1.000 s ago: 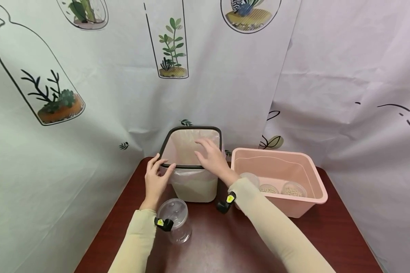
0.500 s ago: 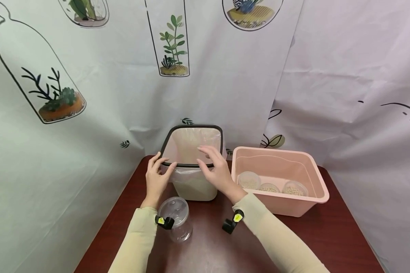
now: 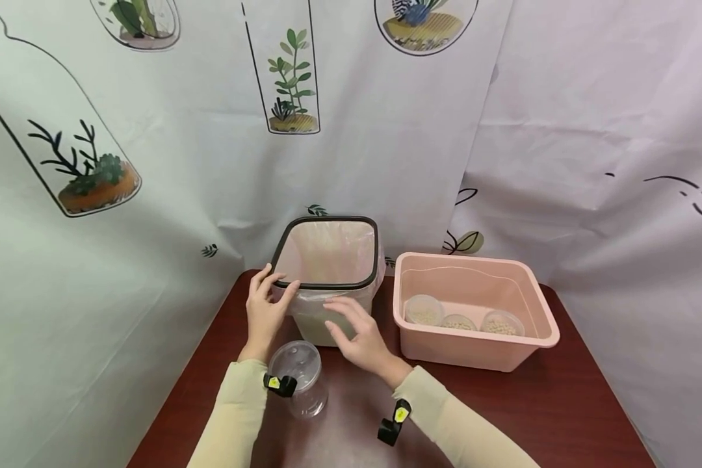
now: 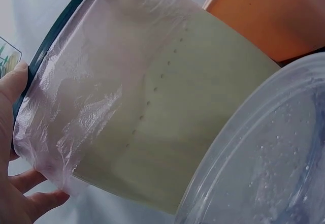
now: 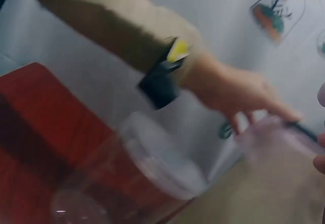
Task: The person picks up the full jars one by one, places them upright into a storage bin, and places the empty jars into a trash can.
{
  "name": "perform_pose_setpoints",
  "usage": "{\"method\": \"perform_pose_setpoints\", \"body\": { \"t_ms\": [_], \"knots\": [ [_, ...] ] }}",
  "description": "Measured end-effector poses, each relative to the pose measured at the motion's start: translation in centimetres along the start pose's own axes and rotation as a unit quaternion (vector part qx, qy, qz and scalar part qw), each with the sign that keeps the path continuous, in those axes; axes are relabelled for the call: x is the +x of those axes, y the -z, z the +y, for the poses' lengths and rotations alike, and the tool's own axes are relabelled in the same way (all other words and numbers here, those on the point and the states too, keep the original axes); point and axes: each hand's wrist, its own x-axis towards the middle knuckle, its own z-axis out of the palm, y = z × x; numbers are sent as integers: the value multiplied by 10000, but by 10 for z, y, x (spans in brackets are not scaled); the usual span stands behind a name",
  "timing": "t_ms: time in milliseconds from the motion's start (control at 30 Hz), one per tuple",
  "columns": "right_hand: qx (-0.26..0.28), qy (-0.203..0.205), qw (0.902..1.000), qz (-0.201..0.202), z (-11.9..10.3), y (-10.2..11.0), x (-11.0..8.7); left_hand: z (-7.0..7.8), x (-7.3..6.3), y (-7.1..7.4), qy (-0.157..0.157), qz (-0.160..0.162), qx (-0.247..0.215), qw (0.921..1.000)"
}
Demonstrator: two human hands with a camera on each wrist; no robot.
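A pale trash can (image 3: 317, 328) with a black rim (image 3: 327, 286) stands towards the back of the table. Its thin see-through bag (image 4: 91, 76) is folded down over the rim. My left hand (image 3: 263, 318) grips the can's front left corner, with the thumb at the front rim and the fingers around the side. My right hand (image 3: 363, 338) hovers before the can's front wall, fingers loosely bent and holding nothing. Only some right fingertips (image 5: 320, 164) show at the edge of the right wrist view. Beside my left wrist stands a clear lidded plastic jar (image 3: 309, 393).
To the right of the can is a pink plastic tub (image 3: 462, 348). Along its near side sit round clear containers (image 3: 424, 311) of small pale pieces. The dark red table (image 3: 363, 422) meets a printed cloth backdrop (image 3: 386, 162) behind and at both sides.
My right hand has drawn back from over the can's opening to in front of its wall. My left hand stays at the rim corner, and the can and jar stand where they were.
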Motion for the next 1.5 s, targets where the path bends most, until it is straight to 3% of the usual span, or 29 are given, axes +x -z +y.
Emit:
{"method": "perform_pose_setpoints", "body": {
  "t_ms": [200, 433, 567, 767, 1167, 1500],
  "knots": [
    [51, -548, 9968, -586, 14, -20, -42, -2, -3, 0, -30, 12, 1, 10000],
    [-19, -785, 9920, -990, 12, -26, -67, 1, -1, -1, -27, -17, -38, 10000],
    [-68, -841, 9922, -916, 11, -29, -76, 2, 2, 2, -21, -222, 78, 9997],
    [-30, -915, 9922, -851, 13, -33, -88, 2, 2, 14, -319, -684, 460, 9961],
    [-116, -1233, 9846, -1235, 11, -45, -98, 2, -6, 29, -708, -585, 1015, 9906],
    [-250, -1142, 9862, -1174, 10, -57, -109, -7, -16, 40, -492, -436, 1355, 9886]
  ]
}}
